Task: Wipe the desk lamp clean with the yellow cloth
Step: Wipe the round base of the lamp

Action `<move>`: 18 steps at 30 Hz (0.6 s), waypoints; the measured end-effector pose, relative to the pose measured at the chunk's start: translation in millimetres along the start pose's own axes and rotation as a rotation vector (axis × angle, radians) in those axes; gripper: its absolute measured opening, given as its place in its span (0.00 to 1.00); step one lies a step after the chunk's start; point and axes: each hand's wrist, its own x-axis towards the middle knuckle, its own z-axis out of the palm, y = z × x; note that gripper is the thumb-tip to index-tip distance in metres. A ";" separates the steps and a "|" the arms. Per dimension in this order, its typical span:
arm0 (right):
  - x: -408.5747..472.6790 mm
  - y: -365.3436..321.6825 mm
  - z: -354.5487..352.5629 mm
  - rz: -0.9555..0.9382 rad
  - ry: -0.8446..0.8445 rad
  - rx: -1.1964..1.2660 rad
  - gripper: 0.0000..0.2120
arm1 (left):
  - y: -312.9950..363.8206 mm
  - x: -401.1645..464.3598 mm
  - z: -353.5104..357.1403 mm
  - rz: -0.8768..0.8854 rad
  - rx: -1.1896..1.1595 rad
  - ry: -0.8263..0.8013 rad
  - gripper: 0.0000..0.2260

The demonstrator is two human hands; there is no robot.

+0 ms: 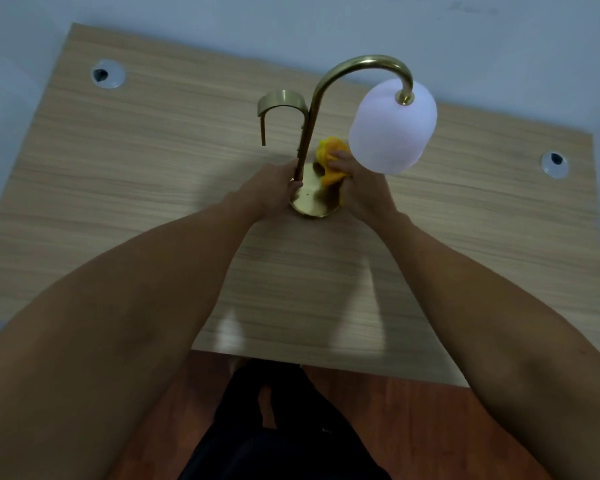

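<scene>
A brass desk lamp point(329, 81) stands in the middle of the wooden desk, with a curved neck, a white shade point(392, 128) hanging at the right and a round brass base point(310, 202). My left hand point(274, 188) grips the lower part of the lamp's stem. My right hand point(361, 185) holds the yellow cloth point(329, 157) bunched against the base, just right of the stem and under the shade. Part of the cloth is hidden by my fingers.
The light wooden desk point(153, 202) has two round cable holes, one at the back left point(107, 73) and one at the right point(555, 163). A brass hook-shaped arm point(281, 105) sticks out left of the stem. A pale wall is behind; the desk's front edge is near my legs.
</scene>
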 end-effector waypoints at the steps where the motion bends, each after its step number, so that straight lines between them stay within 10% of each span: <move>1: 4.5 -4.6 5.6 -0.042 -0.045 -0.023 0.23 | 0.6 -0.5 0.1 0.004 -0.001 0.005 0.12; 18: -36.7 21.3 32.1 -0.359 -0.117 -0.270 0.24 | 0.9 0.1 -3.9 0.042 0.048 -0.039 0.13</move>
